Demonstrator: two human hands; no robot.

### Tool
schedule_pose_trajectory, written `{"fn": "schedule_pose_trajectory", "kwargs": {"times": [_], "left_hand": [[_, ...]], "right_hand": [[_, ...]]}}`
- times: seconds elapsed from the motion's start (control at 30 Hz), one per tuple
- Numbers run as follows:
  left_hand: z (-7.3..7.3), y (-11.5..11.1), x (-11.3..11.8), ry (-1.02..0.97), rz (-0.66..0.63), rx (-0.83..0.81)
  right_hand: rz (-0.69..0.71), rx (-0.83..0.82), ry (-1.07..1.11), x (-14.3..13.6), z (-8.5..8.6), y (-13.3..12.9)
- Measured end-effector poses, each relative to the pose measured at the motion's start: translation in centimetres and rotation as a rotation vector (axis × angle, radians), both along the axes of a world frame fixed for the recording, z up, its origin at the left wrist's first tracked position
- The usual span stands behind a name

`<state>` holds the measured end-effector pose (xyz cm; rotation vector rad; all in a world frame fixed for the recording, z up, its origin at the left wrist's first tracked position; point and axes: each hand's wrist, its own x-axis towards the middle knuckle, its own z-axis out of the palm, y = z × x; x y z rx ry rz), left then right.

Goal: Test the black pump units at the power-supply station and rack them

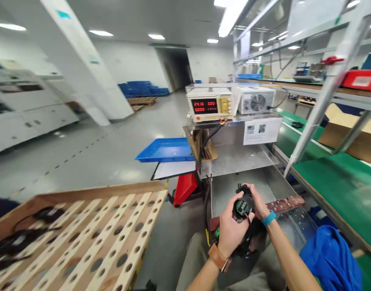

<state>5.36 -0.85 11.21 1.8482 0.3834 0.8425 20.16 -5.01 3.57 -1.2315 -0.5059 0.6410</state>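
1 black motor [241, 207], above the metal tray [217, 198], grasped by left hand [232, 230] and right hand [258, 202]; likely rigid, fairly heavy; hold casing, spare exposed circuit board

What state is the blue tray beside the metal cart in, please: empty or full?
Empty: the blue tray shows only its bare blue bottom inside the raised rim.

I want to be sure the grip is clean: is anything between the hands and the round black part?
Nothing clearly stands between: the left hand and right hand touch the black part directly. Only a wire runs by the left fingertips.
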Motion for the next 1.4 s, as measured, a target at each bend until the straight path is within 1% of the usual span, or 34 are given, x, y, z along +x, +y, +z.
{"fn": "schedule_pose_trajectory", "kwargs": {"times": [0.07, 0.13, 0.2, 0.27, 0.33, 0.43, 0.6, 0.77, 0.9, 1.0, 1.13, 1.23, 1.33, 1.4], "left_hand": [[-2.0, 1.7, 0.8, 0.021, 0.084, 0.017], [-3.6, 3.0, 1.7, 0.018, 0.135, 0.055], [-4.7, 3.9, 2.3, 0.015, 0.185, 0.073], [-5.3, 4.3, 2.7, 0.025, 0.227, 0.063], [-5.5, 4.5, 3.0, 0.037, 0.257, 0.049], [-5.7, 4.6, 3.2, 0.056, 0.269, 0.038], [-6.4, 4.8, 3.5, 0.062, 0.235, 0.002], [-7.0, 5.1, 3.8, 0.058, 0.239, 0.005], [-7.0, 5.2, 3.9, 0.049, 0.238, 0.031], [-6.9, 5.2, 3.8, 0.07, 0.251, 0.016], [-7.0, 4.8, 3.9, 0.083, 0.313, -0.008], [-7.1, 4.4, 4.2, 0.098, 0.379, -0.029], [-7.1, 4.1, 4.3, 0.102, 0.402, -0.048], [-7.1, 4.1, 4.4, 0.092, 0.397, -0.057]], "right_hand": [[0.058, 0.038, 0.06, -0.4, 0.0, 0.5], [0.09, 0.059, 0.08, -0.8, 0.1, 1.0], [0.087, 0.044, 0.041, -1.2, 0.1, 1.5], [0.071, 0.035, 0.026, -1.6, 0.2, 1.8], [0.053, 0.048, 0.057, -1.9, 0.3, 2.1], [0.019, 0.068, 0.094, -2.2, 0.5, 2.3], [0.056, 0.052, 0.142, -2.2, 1.0, 2.2], [0.068, 0.004, 0.152, -1.9, 1.2, 2.2], [0.093, 0.015, 0.187, -2.0, 1.1, 2.4], [0.072, 0.021, 0.207, -2.3, 1.0, 2.5], [0.075, 0.052, 0.213, -2.6, 0.9, 2.9], [0.047, 0.054, 0.254, -3.0, 0.6, 3.2], [0.016, 0.048, 0.267, -3.2, 0.2, 3.4], [0.015, 0.045, 0.262, -3.2, 0.3, 3.2]]}}
